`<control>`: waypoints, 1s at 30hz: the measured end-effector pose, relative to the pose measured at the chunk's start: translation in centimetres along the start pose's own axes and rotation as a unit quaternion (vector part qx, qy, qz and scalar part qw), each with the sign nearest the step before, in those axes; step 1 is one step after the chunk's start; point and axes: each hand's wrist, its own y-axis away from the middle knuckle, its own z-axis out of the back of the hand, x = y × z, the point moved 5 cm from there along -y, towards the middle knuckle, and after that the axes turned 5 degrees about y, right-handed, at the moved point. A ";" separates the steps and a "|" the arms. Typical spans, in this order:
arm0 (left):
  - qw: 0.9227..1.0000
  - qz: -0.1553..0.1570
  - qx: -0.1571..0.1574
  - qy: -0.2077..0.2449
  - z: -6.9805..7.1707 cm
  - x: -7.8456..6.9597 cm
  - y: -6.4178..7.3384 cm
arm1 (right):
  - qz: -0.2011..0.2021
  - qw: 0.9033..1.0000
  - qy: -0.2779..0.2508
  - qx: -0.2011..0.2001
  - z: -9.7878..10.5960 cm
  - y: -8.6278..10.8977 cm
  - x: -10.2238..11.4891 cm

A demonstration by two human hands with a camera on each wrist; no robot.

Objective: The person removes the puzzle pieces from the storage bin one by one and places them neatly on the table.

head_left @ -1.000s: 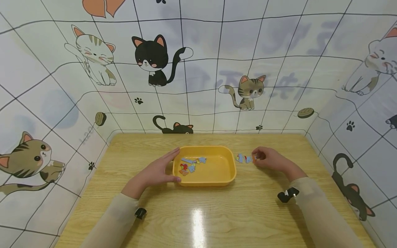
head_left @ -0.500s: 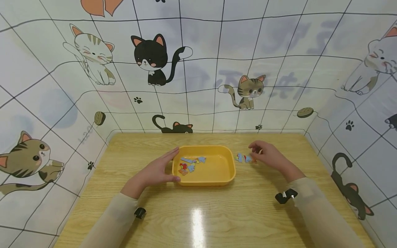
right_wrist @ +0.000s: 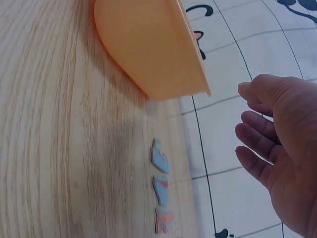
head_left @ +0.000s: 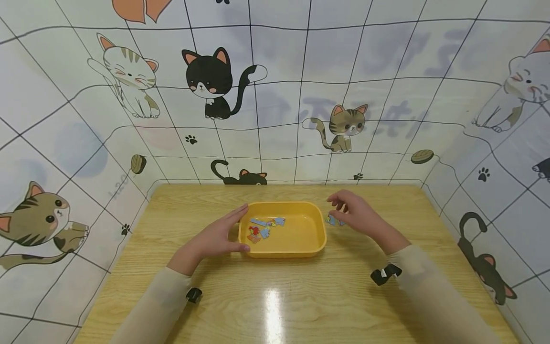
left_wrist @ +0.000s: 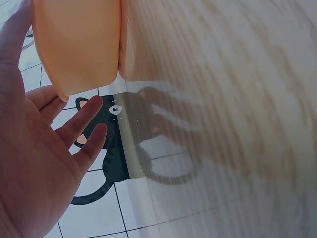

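A yellow plastic tray (head_left: 301, 236) sits on the table with several small jigsaw puzzle pieces (head_left: 265, 232) gathered in its left half. My left hand (head_left: 219, 236) holds the tray's left end, thumb at the front corner and fingers at the back corner. Three more pieces lie in a row to the right of the tray: a blue one (right_wrist: 159, 156), a blue and red one (right_wrist: 161, 191) and an orange one (right_wrist: 163, 220). Above this row hovers my right hand (head_left: 358, 215), fingers loosely bent and holding nothing. In the head view it hides part of the row.
The wooden table (head_left: 215, 296) meets a cat-patterned wall covering (head_left: 283, 105) at its back edge and sides. Black wrist straps (head_left: 386, 274) show at both sleeves.
My right hand has let go of the orange piece at the row's right end, lifted off and moved left toward the tray. My left hand and the tray stay put.
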 end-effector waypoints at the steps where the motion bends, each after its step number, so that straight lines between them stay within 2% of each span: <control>1: 1.000 0.000 0.000 0.000 0.0 0.0 0.0 | 0.005 1.000 0.000 0.000 -0.2 -0.1 0.3; 11: 1.000 -0.011 -0.004 -0.008 0.1 -0.1 0.0 | 0.031 0.999 0.007 0.037 -2.3 -1.5 3.8; 16: 1.000 -0.010 -0.006 -0.012 0.1 -0.1 0.0 | 0.028 0.998 0.014 0.059 -3.7 -2.3 5.3; 24: 1.000 -0.005 -0.003 -0.015 0.0 -0.1 0.0 | 0.040 0.994 0.029 0.096 -6.3 -3.1 6.9; 30: 1.000 -0.002 -0.004 -0.009 0.0 -0.1 0.0 | 0.031 0.989 0.051 0.134 -8.0 -4.0 7.5</control>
